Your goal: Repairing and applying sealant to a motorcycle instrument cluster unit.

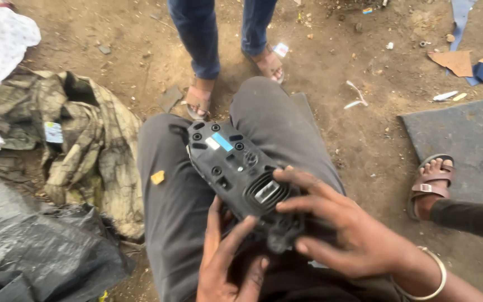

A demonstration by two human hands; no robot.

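From the head view, a black plastic housing rests back-up on my lap. My left hand cups its near end from below, fingers curled on it. My right hand spreads over its ribbed socket, gripping. Someone's sandalled feet stand just beyond on the dirt ground.

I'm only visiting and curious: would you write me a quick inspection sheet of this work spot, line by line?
Surface: bare dirt ground; work rests on the person's lap.
Job's things: black plastic housing, back side up, with screw holes and a ribbed socket.
Clutter: dirty cloth heap, black plastic sheet, grey mat, cardboard scraps.
Hands: left hand under the housing's near end; right hand over it, fingers by the socket.
Cables: nothing seen.
Surroundings: another person's sandalled feet ahead; one more sandalled foot at right.
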